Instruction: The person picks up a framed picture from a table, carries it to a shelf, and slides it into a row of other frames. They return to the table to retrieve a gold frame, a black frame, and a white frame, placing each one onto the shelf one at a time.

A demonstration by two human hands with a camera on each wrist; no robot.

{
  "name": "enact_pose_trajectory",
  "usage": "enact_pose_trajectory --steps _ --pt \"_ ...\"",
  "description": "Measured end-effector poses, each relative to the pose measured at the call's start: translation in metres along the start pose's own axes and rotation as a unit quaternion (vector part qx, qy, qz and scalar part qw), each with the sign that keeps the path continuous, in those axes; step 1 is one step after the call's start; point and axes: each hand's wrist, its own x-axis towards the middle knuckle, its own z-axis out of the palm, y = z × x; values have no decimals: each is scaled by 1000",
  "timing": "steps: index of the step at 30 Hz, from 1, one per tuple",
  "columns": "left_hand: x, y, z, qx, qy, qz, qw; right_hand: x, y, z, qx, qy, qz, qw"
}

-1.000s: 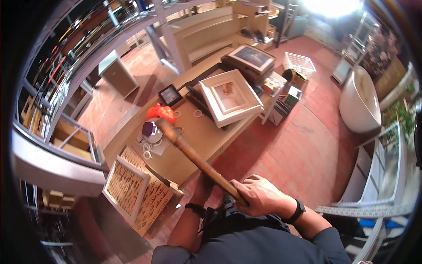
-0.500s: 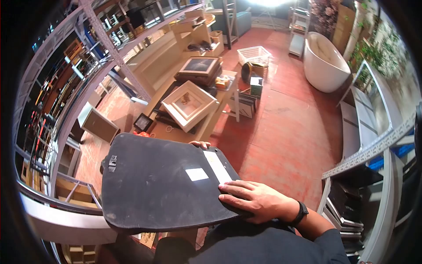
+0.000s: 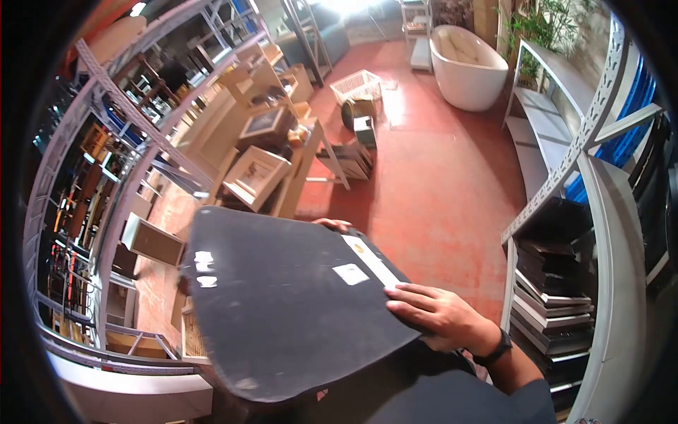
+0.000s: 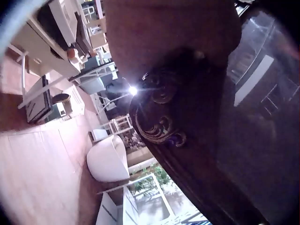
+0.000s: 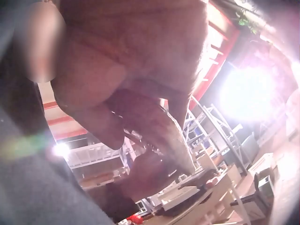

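Observation:
A large framed panel with a black back (image 3: 289, 311) and rounded corners is held in front of the body, its back facing up. A long white strip and a small white label are stuck near its right edge. In the left wrist view, the other side shows a dark wooden frame (image 4: 187, 168) with a carved scroll and a reflective pane (image 4: 269, 126). My left hand (image 3: 333, 224) grips the far edge, with only its fingers showing over it. The right hand (image 3: 448, 319) holds the near right edge, fingers on the back and thumb hidden.
A wooden bench (image 3: 295, 180) ahead bears a cream deep frame (image 3: 256, 177) and a dark picture frame (image 3: 265, 124). Beyond stand a white basket (image 3: 357, 86) and a white bathtub (image 3: 466, 74). Metal shelving (image 3: 590, 159) with stacked frames (image 3: 551, 300) rises close on the right.
The panel has turned from edge-on to show its black back, then tilted and swung slightly right. The head view has turned right, bringing the right shelving closer in.

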Motion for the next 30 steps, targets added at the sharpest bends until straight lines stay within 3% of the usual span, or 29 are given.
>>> enact_pose_trajectory --steps 4,14,22,30 --pt "45 12 30 31 -60 30 997 -48 -19 -12 -21 92 44 995" --pt "140 -78 96 -14 -194 -26 980 -128 -57 -11 -126 231 218 940" --pt "161 -202 146 -126 -279 -142 941 -115 -70 -5 -193 313 320 873" --pt "173 -261 158 -176 -331 -211 903 -79 -75 10 -257 365 378 811"
